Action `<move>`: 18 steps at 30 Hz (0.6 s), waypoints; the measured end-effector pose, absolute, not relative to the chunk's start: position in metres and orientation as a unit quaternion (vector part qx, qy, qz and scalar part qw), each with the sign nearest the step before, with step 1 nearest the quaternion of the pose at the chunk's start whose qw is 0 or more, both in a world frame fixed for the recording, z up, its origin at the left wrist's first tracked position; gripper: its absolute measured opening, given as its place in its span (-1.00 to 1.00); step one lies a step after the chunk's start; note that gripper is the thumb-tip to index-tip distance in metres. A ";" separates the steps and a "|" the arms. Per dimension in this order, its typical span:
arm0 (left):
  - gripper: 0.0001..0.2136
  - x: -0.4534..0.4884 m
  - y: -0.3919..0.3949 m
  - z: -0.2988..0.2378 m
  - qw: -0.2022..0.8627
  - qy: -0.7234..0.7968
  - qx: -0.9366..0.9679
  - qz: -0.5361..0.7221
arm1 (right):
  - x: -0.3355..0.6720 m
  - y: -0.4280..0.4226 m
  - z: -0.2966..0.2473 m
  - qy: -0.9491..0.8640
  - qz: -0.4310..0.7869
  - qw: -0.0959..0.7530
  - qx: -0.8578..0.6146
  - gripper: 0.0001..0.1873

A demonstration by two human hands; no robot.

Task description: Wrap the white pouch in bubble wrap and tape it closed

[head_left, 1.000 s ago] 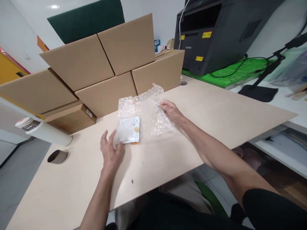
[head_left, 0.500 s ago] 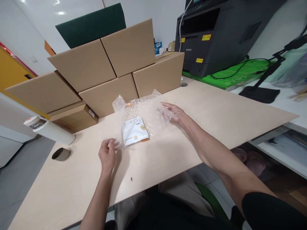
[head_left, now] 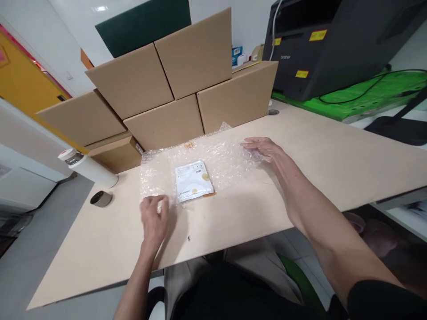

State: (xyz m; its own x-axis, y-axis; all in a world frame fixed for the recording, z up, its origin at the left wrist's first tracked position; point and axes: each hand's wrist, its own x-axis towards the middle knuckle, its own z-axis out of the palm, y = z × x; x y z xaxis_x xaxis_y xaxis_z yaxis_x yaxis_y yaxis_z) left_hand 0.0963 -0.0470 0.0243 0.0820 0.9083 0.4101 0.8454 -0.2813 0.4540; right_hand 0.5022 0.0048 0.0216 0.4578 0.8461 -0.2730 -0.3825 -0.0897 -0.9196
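A sheet of clear bubble wrap point(head_left: 225, 160) lies spread over the wooden tabletop, with its back edge close to the cardboard boxes. On its middle rests a flat white pouch point(head_left: 193, 181) with yellow round marks and small print. My left hand point(head_left: 155, 215) is curled at the near left corner of the wrap, its fingers closed on the edge. My right hand point(head_left: 263, 149) pinches the right edge of the wrap, which is lifted a little off the table there. Neither hand touches the pouch.
Cardboard boxes point(head_left: 163, 126) are stacked along the back, a dark green box point(head_left: 147, 26) on top. A white bottle point(head_left: 93, 171) and a brown cup point(head_left: 101, 198) stand at the left. A black printer point(head_left: 300, 53) sits on a green surface point(head_left: 360, 100) at the back right.
The left part of the bubble wrap, folded up before, now lies flat out to the left. My right hand has drawn the right edge outward. The camera view has shifted.
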 end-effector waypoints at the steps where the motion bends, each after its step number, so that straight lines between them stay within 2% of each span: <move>1: -0.64 0.108 -0.039 0.027 0.095 0.589 0.761 0.254 | 0.503 0.005 0.020 -0.208 0.478 0.642 -0.562 -0.68; 3: -0.62 0.127 -0.022 0.029 0.154 0.610 0.764 0.146 | 0.505 0.005 0.017 -0.209 0.482 0.639 -0.561 -0.64; 5: -0.68 0.139 -0.006 0.025 0.171 0.633 0.744 0.126 | 0.507 0.006 0.013 -0.211 0.490 0.632 -0.562 -0.58; 8: -0.75 0.143 0.009 0.018 0.188 0.654 0.722 0.125 | 0.512 0.008 0.006 -0.220 0.493 0.617 -0.572 -0.53; 14: -0.66 0.138 0.015 0.016 0.183 0.680 0.693 0.155 | 0.516 0.012 0.000 -0.234 0.485 0.609 -0.582 -0.51; 18: -0.70 0.139 0.020 0.012 0.235 0.675 0.671 0.197 | 0.513 0.010 0.002 -0.233 0.491 0.604 -0.583 -0.43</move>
State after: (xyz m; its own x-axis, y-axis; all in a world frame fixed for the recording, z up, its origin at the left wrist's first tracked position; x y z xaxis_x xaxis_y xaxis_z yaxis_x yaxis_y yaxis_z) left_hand 0.1392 0.0197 0.0118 0.0096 0.9986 -0.0524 0.8130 0.0228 0.5818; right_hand 0.5132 0.0100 0.0018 0.4086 0.8647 -0.2920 -0.3223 -0.1626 -0.9326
